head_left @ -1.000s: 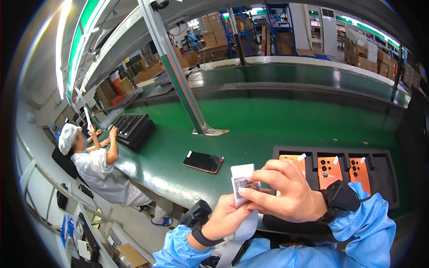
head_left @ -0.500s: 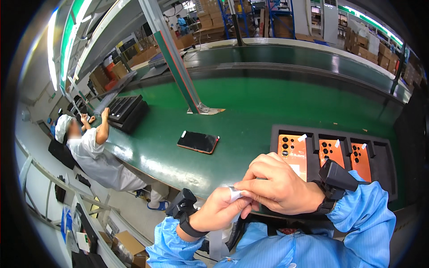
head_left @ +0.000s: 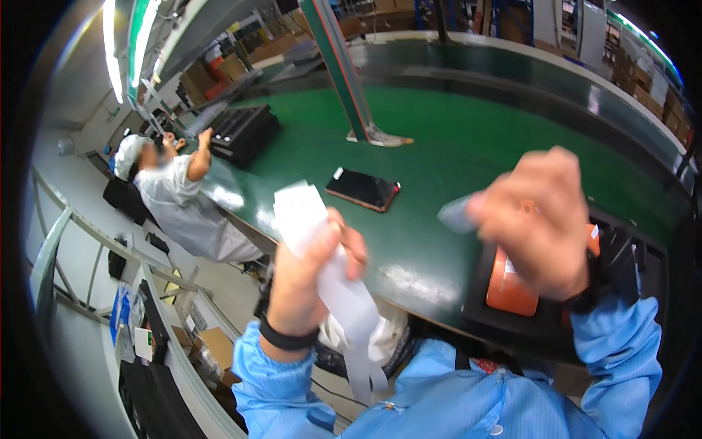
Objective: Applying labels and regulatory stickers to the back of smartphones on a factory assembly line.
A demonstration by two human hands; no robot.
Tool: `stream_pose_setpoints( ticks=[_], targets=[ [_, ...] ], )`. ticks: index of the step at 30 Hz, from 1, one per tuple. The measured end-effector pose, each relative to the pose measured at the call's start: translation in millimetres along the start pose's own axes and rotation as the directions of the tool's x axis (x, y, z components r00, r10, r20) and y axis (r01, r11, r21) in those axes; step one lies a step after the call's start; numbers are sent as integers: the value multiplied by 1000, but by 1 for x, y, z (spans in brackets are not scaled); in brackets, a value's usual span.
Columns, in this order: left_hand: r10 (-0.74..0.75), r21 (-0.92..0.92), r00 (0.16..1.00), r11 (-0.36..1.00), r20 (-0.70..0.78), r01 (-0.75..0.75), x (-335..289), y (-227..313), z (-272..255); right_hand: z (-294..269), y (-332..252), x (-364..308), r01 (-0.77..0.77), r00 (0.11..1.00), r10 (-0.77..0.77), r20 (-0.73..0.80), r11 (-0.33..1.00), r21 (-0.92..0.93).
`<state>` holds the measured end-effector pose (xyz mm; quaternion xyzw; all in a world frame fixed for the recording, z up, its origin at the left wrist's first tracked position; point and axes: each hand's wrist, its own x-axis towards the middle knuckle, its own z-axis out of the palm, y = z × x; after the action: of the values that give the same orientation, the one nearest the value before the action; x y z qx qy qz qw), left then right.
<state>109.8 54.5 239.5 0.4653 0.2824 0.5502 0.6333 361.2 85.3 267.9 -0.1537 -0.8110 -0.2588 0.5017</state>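
My left hand [head_left: 300,278] is closed on a long strip of white labels or liner [head_left: 349,301]. One end stands up above my thumb, and the rest trails down past my wrist. Raised over the tray at right, my right hand [head_left: 537,227] is blurred by motion. Its fingertips pinch a small translucent sticker [head_left: 457,214]. Beneath that hand, an orange phone [head_left: 510,285] lies back up in a black foam tray [head_left: 477,311]; other orange phones there are mostly hidden. A dark-screened phone [head_left: 362,190] with an orange edge lies on the green bench between my hands.
The green bench [head_left: 439,157] carries a metal post [head_left: 338,66] beyond the single phone. At the far left, a person in white [head_left: 175,197] works beside stacked black trays [head_left: 245,135]. A rail, cartons and a bin bag lie below the bench's left edge.
My hands were together at the strip and are now apart. The right one has risen to the right with a small sticker; the left lifted the strip. The view has shifted too.
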Motion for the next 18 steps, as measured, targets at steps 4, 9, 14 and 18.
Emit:
stream_pose_setpoints(
  ticks=[4, 9, 14, 18],
  targets=[
    [-84, -167, 993, 981, 79, 96, -22, -6, 26, 19, -41, -2, 130, 990, -133, -40, 990, -57],
    [-40, 12, 997, 999, -62, 41, -38, -19, 26, 11, -57, -3, 242, 969, -240, 55, 970, -33],
    [50, 195, 996, 979, 78, -64, -42, -17, 35, -4, -55, 11, -151, 954, 54, 294, 937, 316],
    [219, 473, 971, 849, 92, -236, -58, -19, 42, 1, -51, -3, -471, 852, 219, 476, 718, 512]
  ],
)
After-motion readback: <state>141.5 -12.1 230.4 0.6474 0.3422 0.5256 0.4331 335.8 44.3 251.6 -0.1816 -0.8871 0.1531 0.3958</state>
